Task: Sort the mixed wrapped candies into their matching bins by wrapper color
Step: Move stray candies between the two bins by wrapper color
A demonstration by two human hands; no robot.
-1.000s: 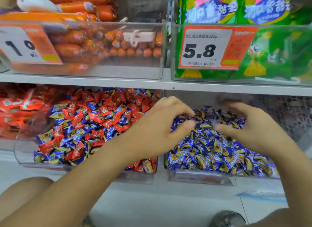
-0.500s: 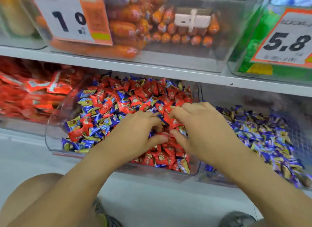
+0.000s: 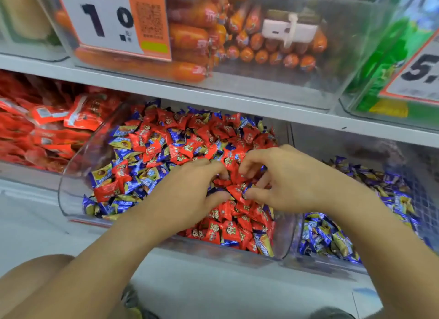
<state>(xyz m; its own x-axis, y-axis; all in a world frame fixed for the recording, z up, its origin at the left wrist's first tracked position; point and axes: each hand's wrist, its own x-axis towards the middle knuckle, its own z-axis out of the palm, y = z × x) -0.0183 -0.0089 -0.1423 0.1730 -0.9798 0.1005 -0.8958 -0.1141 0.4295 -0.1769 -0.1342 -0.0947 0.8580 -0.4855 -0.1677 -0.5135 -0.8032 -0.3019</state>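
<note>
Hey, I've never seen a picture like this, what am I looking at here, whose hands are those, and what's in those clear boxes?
There is no machine: a person wears a camera on the head, looking down at their own bare hands in front of store shelves. The left hand and right hand dig into a clear bin of mixed red candies and blue candies. Their fingers curl among red wrappers; whether any candy is actually gripped is unclear. The bin to the right holds blue candies only. The shelf above carries orange sausages and a price tag.
</note>
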